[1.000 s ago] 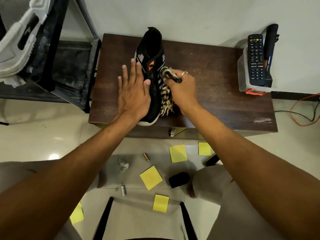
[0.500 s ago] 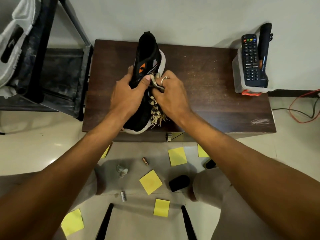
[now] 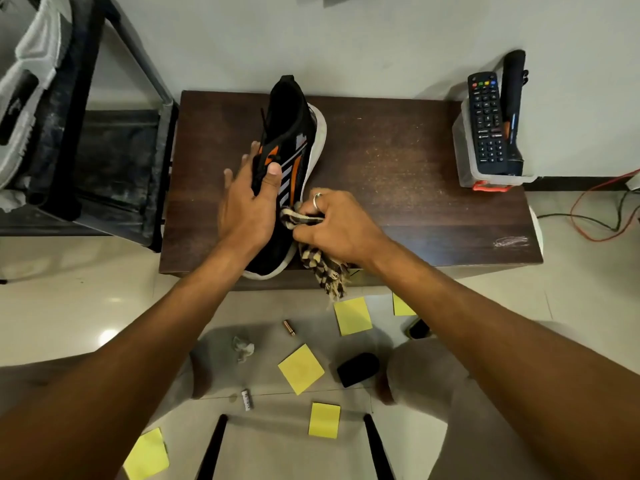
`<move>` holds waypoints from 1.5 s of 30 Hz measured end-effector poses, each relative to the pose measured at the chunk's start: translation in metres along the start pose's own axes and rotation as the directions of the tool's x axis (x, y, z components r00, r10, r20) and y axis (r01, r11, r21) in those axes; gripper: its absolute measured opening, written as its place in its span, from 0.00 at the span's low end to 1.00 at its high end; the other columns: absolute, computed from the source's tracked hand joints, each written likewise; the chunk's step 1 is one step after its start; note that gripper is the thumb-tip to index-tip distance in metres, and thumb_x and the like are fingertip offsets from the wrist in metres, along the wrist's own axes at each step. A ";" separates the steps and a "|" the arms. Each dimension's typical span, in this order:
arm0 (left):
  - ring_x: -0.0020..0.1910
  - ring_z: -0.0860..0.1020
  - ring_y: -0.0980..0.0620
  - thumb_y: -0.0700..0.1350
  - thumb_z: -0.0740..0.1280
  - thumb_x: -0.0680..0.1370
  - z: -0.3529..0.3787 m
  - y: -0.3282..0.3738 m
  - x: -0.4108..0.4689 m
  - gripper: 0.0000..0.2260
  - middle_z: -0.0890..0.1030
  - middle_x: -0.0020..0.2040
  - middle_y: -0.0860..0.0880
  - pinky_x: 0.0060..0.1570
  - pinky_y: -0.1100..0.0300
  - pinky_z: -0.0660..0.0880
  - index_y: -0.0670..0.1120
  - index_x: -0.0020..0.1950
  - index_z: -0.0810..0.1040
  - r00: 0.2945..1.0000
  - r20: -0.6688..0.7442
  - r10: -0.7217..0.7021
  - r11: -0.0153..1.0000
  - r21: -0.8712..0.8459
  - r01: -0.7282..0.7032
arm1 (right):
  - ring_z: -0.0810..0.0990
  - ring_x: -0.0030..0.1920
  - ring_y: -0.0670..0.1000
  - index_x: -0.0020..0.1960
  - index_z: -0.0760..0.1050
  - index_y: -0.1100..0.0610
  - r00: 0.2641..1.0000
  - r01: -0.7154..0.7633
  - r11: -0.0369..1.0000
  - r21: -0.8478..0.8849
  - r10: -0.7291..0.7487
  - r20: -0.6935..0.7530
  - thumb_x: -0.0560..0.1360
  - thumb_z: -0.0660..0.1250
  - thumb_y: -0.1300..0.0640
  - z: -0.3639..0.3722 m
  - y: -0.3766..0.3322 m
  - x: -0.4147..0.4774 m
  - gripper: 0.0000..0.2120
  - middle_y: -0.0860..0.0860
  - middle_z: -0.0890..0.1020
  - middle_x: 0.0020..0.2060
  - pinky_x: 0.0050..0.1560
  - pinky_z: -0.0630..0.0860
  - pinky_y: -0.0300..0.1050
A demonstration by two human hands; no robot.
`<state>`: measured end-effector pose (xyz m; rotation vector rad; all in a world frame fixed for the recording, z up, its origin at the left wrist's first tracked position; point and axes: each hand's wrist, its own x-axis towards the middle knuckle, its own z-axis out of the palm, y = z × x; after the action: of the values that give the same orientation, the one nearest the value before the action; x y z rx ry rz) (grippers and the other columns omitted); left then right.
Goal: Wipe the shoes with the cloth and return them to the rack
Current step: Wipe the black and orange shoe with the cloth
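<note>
Tipped on its side on a dusty dark-brown wooden table [image 3: 398,188], toe at the near edge: a black mesh running shoe with orange and grey stripes and white foam sole [image 3: 291,133]. Bare tabletop open to the right. Gripped over the laces by the left hand [image 3: 247,202], thumb on the upper. Against the shoe's side, a brown-and-cream checked fringed cloth [image 3: 325,268], bunched in the curled right hand [image 3: 332,223], fringe hanging past the table's rim.

Table and floor sundries.
Dark wooden table [image 3: 398,188]; remote control [image 3: 486,123] upright in clear container [image 3: 464,169] at its right end; on floor: yellow sticky notes [image 3: 300,368], battery [image 3: 289,328], crumpled paper [image 3: 243,347]; red wire [image 3: 588,216] by wall.
</note>
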<state>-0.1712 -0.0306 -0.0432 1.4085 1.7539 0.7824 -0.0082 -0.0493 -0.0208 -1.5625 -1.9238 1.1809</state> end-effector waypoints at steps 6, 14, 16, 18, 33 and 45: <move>0.83 0.47 0.45 0.64 0.53 0.84 0.004 0.003 -0.002 0.29 0.56 0.83 0.51 0.78 0.45 0.50 0.57 0.83 0.56 1.000 0.014 0.019 0.998 0.052 -0.019 | 0.74 0.37 0.41 0.40 0.79 0.46 0.877 0.053 0.996 0.077 -0.010 -0.480 0.76 0.71 0.58 -0.016 0.000 0.031 0.10 0.47 0.74 0.40 0.38 0.68 0.30; 0.83 0.48 0.44 0.64 0.54 0.84 0.006 0.005 0.002 0.29 0.57 0.83 0.51 0.78 0.45 0.50 0.57 0.83 0.55 1.000 0.021 0.023 0.995 0.100 -0.025 | 0.75 0.34 0.39 0.35 0.76 0.45 0.952 -0.047 0.996 0.073 0.066 -0.297 0.76 0.68 0.60 -0.010 0.002 0.037 0.15 0.44 0.75 0.35 0.35 0.68 0.32; 0.83 0.49 0.44 0.64 0.54 0.84 0.006 0.005 0.002 0.29 0.58 0.83 0.50 0.78 0.46 0.51 0.56 0.83 0.55 1.000 0.012 0.023 0.995 0.098 -0.024 | 0.73 0.26 0.40 0.32 0.75 0.47 0.982 -0.067 0.987 0.144 0.090 -0.165 0.76 0.68 0.62 -0.011 -0.002 0.024 0.17 0.44 0.76 0.28 0.30 0.68 0.34; 0.83 0.49 0.44 0.64 0.54 0.84 0.007 0.005 0.001 0.29 0.59 0.83 0.50 0.78 0.46 0.51 0.56 0.83 0.56 1.000 0.003 0.024 0.995 0.102 -0.024 | 0.71 0.24 0.43 0.30 0.75 0.51 0.991 -0.112 0.978 0.174 0.123 -0.053 0.75 0.69 0.62 -0.010 -0.004 0.015 0.16 0.44 0.74 0.23 0.28 0.67 0.36; 0.82 0.49 0.43 0.65 0.52 0.84 0.007 0.004 0.001 0.30 0.57 0.83 0.49 0.78 0.46 0.51 0.55 0.83 0.55 0.999 0.012 0.041 0.993 0.109 -0.042 | 0.74 0.37 0.41 0.38 0.81 0.54 0.976 -0.027 0.998 0.064 0.041 -0.215 0.76 0.68 0.60 -0.010 0.011 0.035 0.09 0.46 0.74 0.36 0.37 0.70 0.39; 0.83 0.50 0.44 0.64 0.52 0.84 0.008 0.006 -0.002 0.29 0.57 0.83 0.49 0.78 0.47 0.51 0.55 0.83 0.55 0.998 -0.036 0.050 0.991 0.128 -0.045 | 0.77 0.33 0.43 0.36 0.81 0.61 0.996 -0.081 0.991 0.110 0.077 0.037 0.74 0.73 0.60 -0.018 0.004 -0.005 0.09 0.57 0.81 0.37 0.35 0.70 0.31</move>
<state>-0.1614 -0.0315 -0.0423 1.5331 1.8339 0.7386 0.0090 -0.0475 -0.0125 -1.5819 -1.7975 1.3309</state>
